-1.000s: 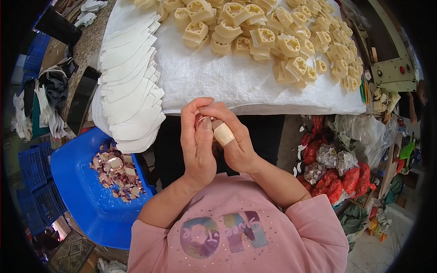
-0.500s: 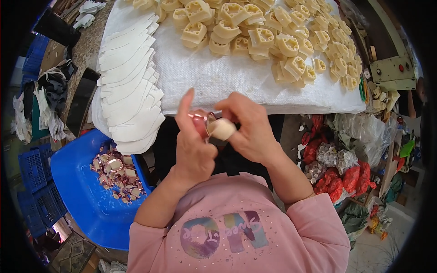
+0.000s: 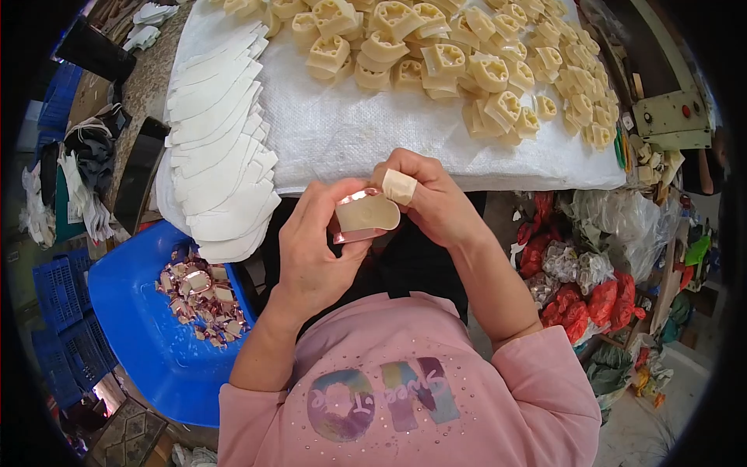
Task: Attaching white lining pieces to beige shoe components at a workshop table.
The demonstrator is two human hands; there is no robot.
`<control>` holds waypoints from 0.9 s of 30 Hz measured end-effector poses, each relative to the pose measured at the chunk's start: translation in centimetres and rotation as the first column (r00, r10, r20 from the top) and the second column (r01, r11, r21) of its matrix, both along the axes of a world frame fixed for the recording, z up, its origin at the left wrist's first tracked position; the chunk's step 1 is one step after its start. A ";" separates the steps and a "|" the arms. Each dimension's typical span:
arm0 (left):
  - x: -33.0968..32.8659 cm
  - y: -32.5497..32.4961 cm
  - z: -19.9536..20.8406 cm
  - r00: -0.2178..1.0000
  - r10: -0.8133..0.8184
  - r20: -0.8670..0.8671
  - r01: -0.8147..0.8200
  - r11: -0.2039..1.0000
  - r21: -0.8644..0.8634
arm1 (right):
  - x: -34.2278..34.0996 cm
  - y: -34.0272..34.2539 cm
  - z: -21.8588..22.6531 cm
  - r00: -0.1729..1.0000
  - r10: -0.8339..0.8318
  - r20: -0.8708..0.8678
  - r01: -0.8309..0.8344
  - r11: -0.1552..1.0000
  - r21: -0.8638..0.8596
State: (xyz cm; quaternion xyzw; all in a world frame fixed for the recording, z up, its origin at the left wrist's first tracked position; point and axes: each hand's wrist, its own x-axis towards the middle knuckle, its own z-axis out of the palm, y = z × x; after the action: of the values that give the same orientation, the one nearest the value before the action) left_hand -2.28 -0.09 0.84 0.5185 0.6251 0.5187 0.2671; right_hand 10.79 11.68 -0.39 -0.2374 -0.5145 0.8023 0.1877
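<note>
Beige and metallic pink, clasped in left hand (image 3: 311,253): curved piece (image 3: 366,214), near white cloth's (image 3: 334,148) edge. Close beside, curled right hand (image 3: 441,201); cannot tell whether holding anything. Beyond, white sheets (image 3: 218,152), heaped cream parts (image 3: 385,48); leftward, blue tub (image 3: 159,377).

White cloth (image 3: 323,144), 12 o'clock: brightest area, softly and evenly lit
Held piece (image 3: 366,214), centre: sharp, glints along its metallic edge
Clear plastic (image 3: 622,222), 3 o'clock: scattered highlights
Lap (image 3: 389,280), 6 o'clock near centre: near-black, detail lost
Blue tub (image 3: 148,370), 8 o'clock: pale sheen
Border, all hours: black vignette, bowed lines
</note>
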 end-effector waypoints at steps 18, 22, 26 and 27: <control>1.6 0.7 -1.4 0.953 0.172 -0.248 -0.124 0.972 0.197 | 0.6 -1.4 -1.2 0.978 0.012 -0.207 -0.005 0.999 0.037; 2.0 1.1 -1.8 0.919 0.265 -0.291 -0.205 0.954 0.220 | -0.3 -2.7 -1.2 0.980 -0.197 -0.008 0.184 0.899 0.398; 1.8 1.2 -1.7 0.860 0.321 -0.396 -0.237 0.940 0.247 | -0.3 -2.9 -1.8 0.978 -0.182 -0.097 0.170 0.978 -0.125; 1.8 1.1 -1.8 0.857 0.345 -0.383 -0.255 0.929 0.266 | -0.4 -3.1 -1.5 0.979 -0.180 -0.095 0.168 0.978 -0.126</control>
State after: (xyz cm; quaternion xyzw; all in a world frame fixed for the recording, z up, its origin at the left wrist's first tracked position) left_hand -0.49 1.03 -0.98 0.5390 0.6843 0.4909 -0.0148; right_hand 10.39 8.56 -1.92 -0.2495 -0.4332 0.8229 0.2700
